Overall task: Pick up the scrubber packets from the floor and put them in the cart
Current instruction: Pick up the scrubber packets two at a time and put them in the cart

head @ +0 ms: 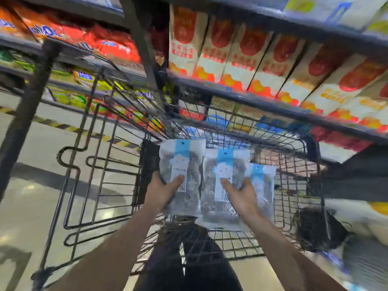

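Three scrubber packets (224, 185) hang above the cart (294, 206) basket: left hand (161, 192) fingers grip one, right hand (241, 198) fingers clamp two, seemingly poised over the cart to drop them in.

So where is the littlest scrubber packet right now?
In the head view, the smallest packet is right of centre, gripped in the right hand beside a bigger packet, held over the wire cart.
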Tool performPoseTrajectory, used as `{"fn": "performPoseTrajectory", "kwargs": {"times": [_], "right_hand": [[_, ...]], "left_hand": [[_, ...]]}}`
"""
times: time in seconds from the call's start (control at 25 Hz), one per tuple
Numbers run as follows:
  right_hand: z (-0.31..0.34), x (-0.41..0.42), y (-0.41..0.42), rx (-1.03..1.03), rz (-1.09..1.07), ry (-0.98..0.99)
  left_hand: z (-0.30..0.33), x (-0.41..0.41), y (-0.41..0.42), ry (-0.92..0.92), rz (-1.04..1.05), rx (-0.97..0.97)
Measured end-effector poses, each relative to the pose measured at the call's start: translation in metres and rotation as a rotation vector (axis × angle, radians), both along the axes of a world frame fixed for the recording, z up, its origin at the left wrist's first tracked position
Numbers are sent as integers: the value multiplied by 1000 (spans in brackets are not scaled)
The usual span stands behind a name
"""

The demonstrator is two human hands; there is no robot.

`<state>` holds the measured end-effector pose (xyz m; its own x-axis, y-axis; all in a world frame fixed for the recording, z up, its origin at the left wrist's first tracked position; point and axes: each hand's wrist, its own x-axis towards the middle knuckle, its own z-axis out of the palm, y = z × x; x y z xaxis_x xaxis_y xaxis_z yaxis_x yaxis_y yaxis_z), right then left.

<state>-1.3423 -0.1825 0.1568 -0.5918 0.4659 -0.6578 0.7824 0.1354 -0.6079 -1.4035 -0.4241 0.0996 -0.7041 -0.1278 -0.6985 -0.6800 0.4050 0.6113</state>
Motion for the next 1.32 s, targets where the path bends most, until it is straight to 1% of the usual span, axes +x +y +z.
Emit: {"fn": "performPoseTrajectory", "kwargs": {"times": [0.04, 0.12, 0.16, 0.24, 0.28, 0.32, 0.4, 0.48, 0.56, 0.64, 0.68, 0.76, 0.84, 0.96, 1.04, 1.12, 1.16, 1.2, 1.24, 1.32], "right_hand": [[1, -1, -1, -2, -8, -5], [-45, -12, 4, 26, -34, -52], [-59, -17, 4, 40, -18, -73], [-98, -25, 6, 16, 21, -65], [-121, -24, 5, 24, 32, -29], [-119, -27, 5, 59, 27, 16], [-130, -22, 5, 71, -3, -20], [-121, -21, 9, 76, -41, -51], [-113, -13, 15, 73, -21, -82], [-107, -10, 23, 130, 11, -71], [-106, -9, 24, 202, 59, -50], [-108, -6, 24, 346, 262, -41], [-116, -4, 15, 421, 409, -110], [-120, -6, 1, 469, 435, -219], [-113, -18, -2, 459, 460, -297], [-90, -22, -7, 461, 475, -308], [-69, -27, -9, 476, 489, -299], [-71, -30, -10, 481, 523, -309], [-52, -31, -11, 524, 548, -306], [-6, -20, -20, 589, 594, -268]], "left_hand": [[7, -1, 2, -9, 26, 8], [-33, -16, 6, -88, 11, 8], [-43, -21, 7, -103, -12, -25], [-81, -32, 13, -143, -110, -107], [-96, -31, 16, -165, -166, -154], [-93, -31, 20, -124, -210, -189], [-103, -26, 27, -122, -269, -212], [-102, -19, 33, -87, -316, -177], [-101, -8, 30, -79, -374, -149], [-99, -5, 28, -41, -437, -122], [-95, -5, 30, -44, -465, -103], [-91, -5, 31, -40, -523, -102], [-99, 1, 31, -28, -612, -179], [-103, 0, 29, -106, -736, -220], [-101, -9, 30, -81, -769, -214], [-81, -13, 23, -36, -795, -235], [-60, -20, 20, -12, -846, -262], [-59, -23, 17, -15, -894, -301], [-37, -27, 14, 22, -925, -352], [15, -25, 3, 168, -958, -447]]}}
